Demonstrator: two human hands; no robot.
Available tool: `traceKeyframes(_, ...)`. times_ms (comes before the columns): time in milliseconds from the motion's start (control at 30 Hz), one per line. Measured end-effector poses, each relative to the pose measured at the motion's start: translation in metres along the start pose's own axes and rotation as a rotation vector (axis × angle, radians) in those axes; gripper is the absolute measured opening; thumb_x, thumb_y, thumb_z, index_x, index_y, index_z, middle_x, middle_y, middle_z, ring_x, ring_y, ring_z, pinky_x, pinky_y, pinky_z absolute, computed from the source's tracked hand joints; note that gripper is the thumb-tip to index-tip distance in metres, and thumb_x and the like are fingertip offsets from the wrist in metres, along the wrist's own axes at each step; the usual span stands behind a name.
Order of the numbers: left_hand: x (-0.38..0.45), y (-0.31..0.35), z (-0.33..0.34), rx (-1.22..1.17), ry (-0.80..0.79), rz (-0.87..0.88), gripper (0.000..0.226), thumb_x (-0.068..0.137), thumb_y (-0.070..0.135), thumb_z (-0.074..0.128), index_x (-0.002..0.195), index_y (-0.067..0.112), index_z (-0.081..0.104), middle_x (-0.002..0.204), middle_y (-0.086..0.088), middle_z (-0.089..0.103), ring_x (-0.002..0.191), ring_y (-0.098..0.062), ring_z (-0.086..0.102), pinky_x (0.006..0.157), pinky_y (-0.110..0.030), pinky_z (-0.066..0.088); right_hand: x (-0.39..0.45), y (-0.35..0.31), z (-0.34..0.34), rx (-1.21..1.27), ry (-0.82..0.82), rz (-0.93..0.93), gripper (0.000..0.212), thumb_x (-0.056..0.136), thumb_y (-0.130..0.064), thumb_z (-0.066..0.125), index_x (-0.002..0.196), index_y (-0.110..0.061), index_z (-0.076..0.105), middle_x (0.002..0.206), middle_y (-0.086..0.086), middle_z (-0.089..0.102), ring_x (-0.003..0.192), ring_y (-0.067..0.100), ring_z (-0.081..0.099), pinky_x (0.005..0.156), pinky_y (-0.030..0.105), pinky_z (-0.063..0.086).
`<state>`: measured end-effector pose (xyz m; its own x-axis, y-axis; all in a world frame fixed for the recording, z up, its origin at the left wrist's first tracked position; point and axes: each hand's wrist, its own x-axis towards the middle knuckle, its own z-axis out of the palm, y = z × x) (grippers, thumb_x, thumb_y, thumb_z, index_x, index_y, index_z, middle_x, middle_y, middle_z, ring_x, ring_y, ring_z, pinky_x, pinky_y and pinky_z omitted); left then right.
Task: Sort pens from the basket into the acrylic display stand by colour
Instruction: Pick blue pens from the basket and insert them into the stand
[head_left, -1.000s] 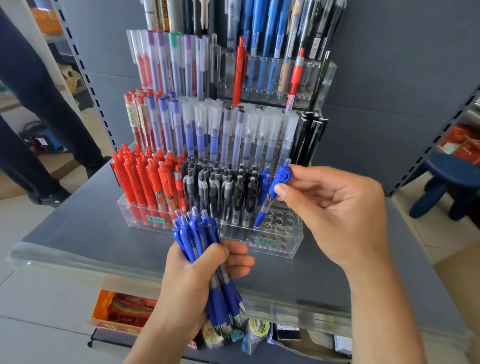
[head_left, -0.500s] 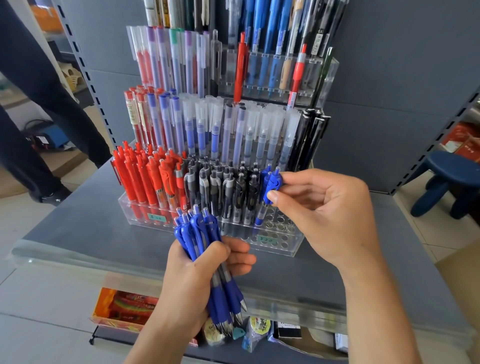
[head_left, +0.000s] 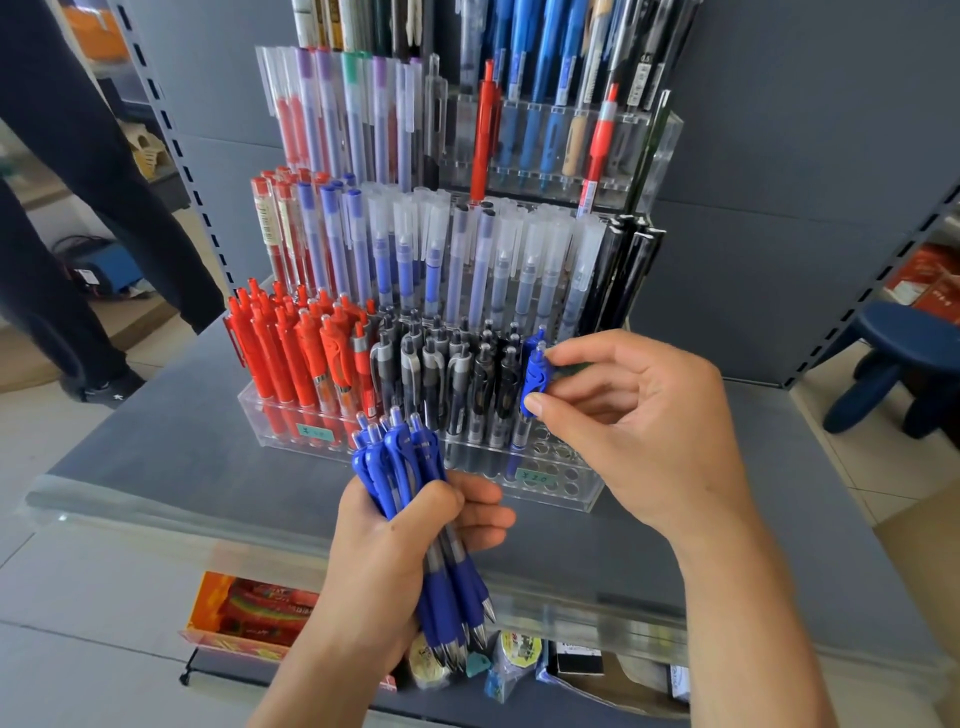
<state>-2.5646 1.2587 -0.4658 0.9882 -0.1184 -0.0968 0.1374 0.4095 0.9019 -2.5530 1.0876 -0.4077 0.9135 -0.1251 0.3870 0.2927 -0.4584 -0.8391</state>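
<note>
A green price label (head_left: 535, 476) on the acrylic display stand (head_left: 582, 499) reads "¥2.0".

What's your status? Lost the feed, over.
Left hand grips blue pens. Right hand pinches one blue pen, lowered into the stand beside the black pens. Nothing blocking.
</note>
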Motion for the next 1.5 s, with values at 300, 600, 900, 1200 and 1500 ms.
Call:
traceKeyframes(300, 0.0, 0.001, 0.001, 0.018, 0.014, 0.005, 0.011, 0.074, -0.003, 0.057, 0.082, -0.011, 0.061, 0.076, -0.024, 0.071, 0.063, -0.031, 0.072, 0.055, -0.029, 0.057, -0.001, -0.002, -0.001, -0.028, -0.009, 0.064, 0.028, 0.076, -0.007, 0.087, 0.079, -0.02, 0.063, 0.07, -0.007, 0.074, 0.064, 0.006, 0.073, 0.064, 0.021, 0.059)
traceKeyframes(600, -0.001, 0.001, 0.002, 0.038, 0.016, 0.011, 0.02, 0.068, 0.004, 0.054, 0.08, -0.01, 0.063, 0.077, -0.024, 0.072, 0.063, -0.032, 0.072, 0.055, -0.03, 0.058, -0.001, -0.003, -0.003, -0.101, -0.024, 0.125, 0.031, 0.076, -0.012, 0.088, 0.066, -0.018, 0.059, 0.072, -0.009, 0.075, 0.066, 0.004, 0.073, 0.065, 0.027, 0.062)
traceKeyframes(900, -0.004, 0.005, 0.002, 0.073, -0.012, 0.003, 0.018, 0.068, 0.006, 0.056, 0.061, 0.007, 0.073, 0.074, -0.023, 0.071, 0.06, -0.03, 0.07, 0.054, -0.03, 0.057, -0.004, -0.013, -0.011, -0.235, -0.033, 0.141, 0.024, 0.075, -0.02, 0.088, 0.068, -0.024, 0.066, 0.068, -0.012, 0.071, 0.061, 0.003, 0.069, 0.057, 0.018, 0.054)
traceKeyframes(1200, -0.011, 0.011, 0.004, 0.11, -0.194, 0.009, 0.005, 0.062, 0.014, 0.07, 0.065, 0.011, 0.072, 0.071, -0.02, 0.067, 0.053, -0.026, 0.061, 0.052, -0.03, 0.051, -0.009, -0.033, -0.014, -0.125, -0.363, 0.187, 0.013, 0.081, -0.043, 0.079, 0.083, -0.031, 0.076, 0.07, -0.01, 0.072, 0.06, 0.003, 0.063, 0.059, 0.021, 0.048)
traceKeyframes(1500, -0.014, 0.012, 0.006, 0.07, -0.32, -0.017, 0.026, 0.067, 0.02, 0.07, 0.091, 0.013, 0.077, 0.082, -0.028, 0.072, 0.073, -0.042, 0.073, 0.063, -0.039, 0.059, -0.009, -0.027, -0.008, -0.046, -0.563, 0.253, 0.009, 0.086, -0.03, 0.08, 0.091, -0.024, 0.074, 0.074, 0.0, 0.075, 0.069, 0.01, 0.07, 0.071, 0.031, 0.058)
